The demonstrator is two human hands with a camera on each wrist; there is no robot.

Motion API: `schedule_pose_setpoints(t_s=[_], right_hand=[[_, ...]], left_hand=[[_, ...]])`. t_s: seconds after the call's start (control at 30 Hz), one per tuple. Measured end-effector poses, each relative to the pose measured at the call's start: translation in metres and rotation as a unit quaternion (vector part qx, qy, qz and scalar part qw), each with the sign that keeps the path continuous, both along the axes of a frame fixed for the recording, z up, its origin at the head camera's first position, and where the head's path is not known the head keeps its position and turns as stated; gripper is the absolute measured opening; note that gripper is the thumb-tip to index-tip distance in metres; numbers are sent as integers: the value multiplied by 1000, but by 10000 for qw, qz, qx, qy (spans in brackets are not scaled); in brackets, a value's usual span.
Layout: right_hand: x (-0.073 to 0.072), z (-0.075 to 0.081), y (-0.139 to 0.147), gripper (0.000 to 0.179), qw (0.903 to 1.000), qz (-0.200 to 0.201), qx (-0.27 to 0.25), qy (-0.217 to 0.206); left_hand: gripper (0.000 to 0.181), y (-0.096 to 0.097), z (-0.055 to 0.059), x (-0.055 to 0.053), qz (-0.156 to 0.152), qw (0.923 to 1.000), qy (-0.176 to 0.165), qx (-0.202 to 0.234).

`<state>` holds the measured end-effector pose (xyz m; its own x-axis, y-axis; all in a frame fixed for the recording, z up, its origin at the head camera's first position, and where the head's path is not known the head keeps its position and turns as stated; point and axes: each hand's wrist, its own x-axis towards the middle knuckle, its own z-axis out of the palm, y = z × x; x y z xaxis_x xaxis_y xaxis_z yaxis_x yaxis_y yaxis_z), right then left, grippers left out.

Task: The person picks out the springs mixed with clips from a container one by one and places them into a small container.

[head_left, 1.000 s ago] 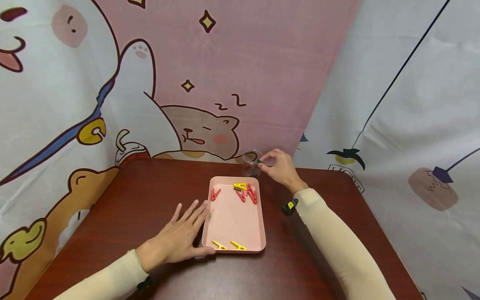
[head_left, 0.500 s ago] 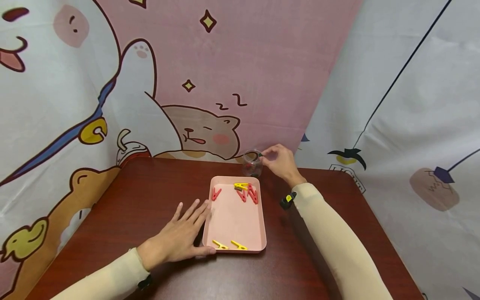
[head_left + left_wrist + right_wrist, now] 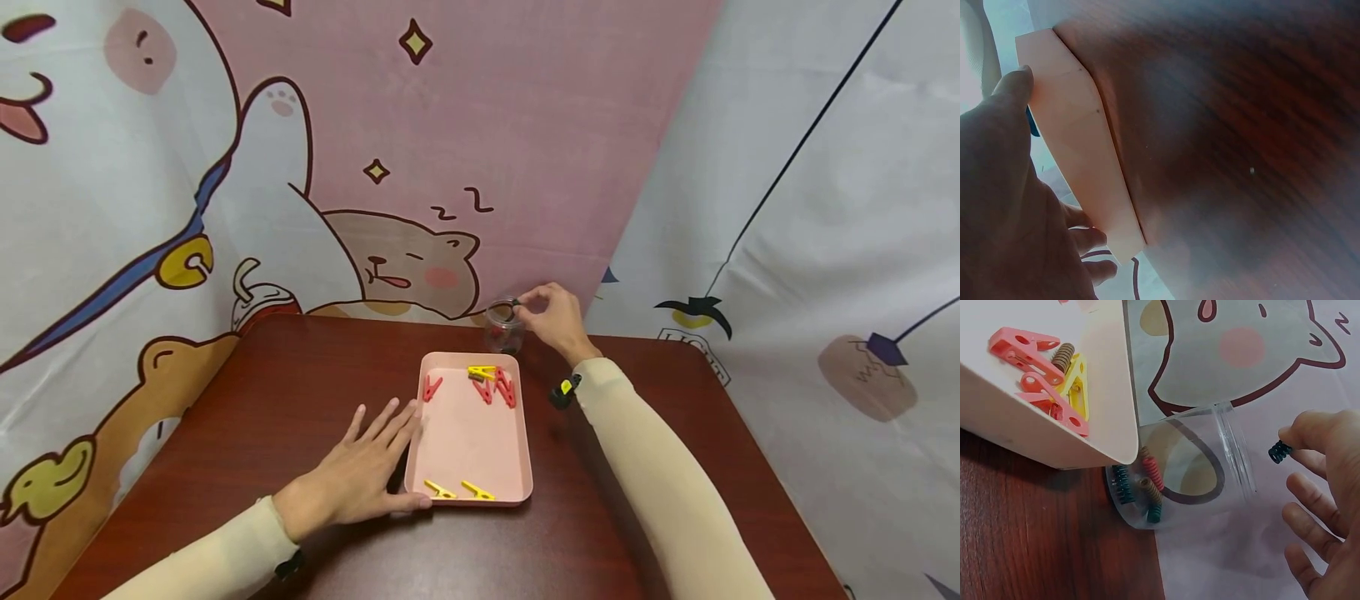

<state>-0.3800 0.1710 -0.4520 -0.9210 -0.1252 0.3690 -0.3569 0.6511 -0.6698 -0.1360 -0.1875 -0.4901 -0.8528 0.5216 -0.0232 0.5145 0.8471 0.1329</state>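
Note:
My right hand pinches a dark green coil spring between thumb and forefinger, just above the mouth of a clear jar. In the right wrist view several green, red and brown springs lie at the bottom of that jar. My left hand has its fingers spread and touches the left side of a pink tray. The thumb lies by the tray's near left corner. Red clothespins, yellow clothespins and a brown spring lie inside the tray.
Under everything is a dark red wooden table. A cartoon-printed cloth hangs along its back edge, close behind the jar. Black straps with small devices sit on both wrists.
My right hand has risen slightly and shifted over the jar's mouth with the spring still pinched. The left hand and the tray have stayed in place.

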Motion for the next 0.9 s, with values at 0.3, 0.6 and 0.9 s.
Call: schedule_pose_setpoints(t_s=[0.3, 0.6, 0.9], right_hand=[[-3, -5, -7, 18, 9999, -164, 22, 2], [-6, -10, -9, 19, 9997, -216, -29, -92], [-6, -14, -11, 21, 9997, -214, -4, -98]], left_hand=[[126, -1, -1, 0, 7, 10000, -15, 30], [127, -1, -2, 0, 12, 10000, 1, 28], [126, -1, -2, 0, 29, 10000, -2, 46]])
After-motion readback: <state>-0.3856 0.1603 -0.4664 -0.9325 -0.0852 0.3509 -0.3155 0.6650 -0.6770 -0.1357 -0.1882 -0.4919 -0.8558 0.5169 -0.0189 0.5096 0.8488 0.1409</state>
